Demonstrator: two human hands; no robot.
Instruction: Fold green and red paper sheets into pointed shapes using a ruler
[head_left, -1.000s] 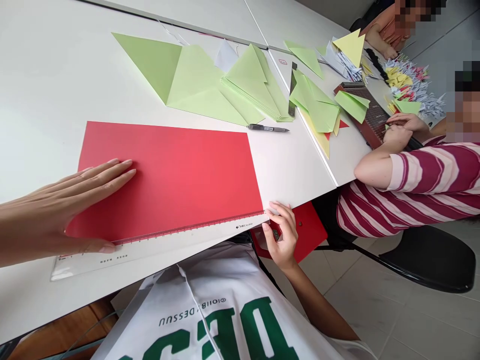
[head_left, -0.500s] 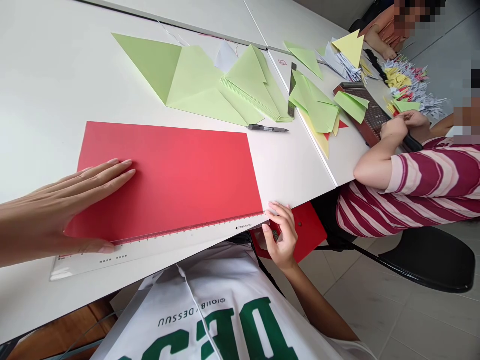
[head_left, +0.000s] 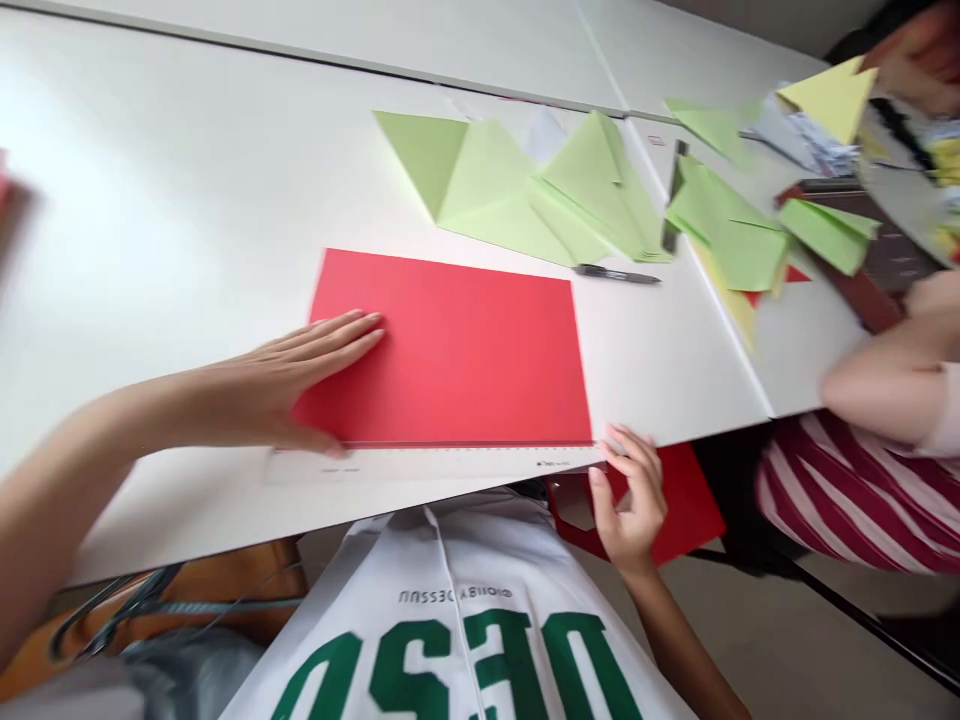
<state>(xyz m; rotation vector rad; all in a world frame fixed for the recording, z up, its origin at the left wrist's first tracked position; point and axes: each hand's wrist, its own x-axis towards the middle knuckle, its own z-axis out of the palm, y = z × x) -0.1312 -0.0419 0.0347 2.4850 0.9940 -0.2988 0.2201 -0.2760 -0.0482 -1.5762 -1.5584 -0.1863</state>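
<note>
A red sheet of paper lies flat near the table's front edge. Along its lower edge runs a clear ruler. My left hand is spread flat on the sheet's left part, its thumb down by the ruler. At the ruler's right end is my right hand, fingers curved and apart, with the fingertips touching that end near the sheet's lower right corner.
Folded green papers lie behind the sheet, with a pen in front of them. More green papers, a yellow triangle and a brown device are on the right, beside a person in a striped shirt.
The view has swung to the left, so the sheet and both hands appear further right. A blurred red thing now shows at the left edge. Both hands keep their places on sheet and ruler.
</note>
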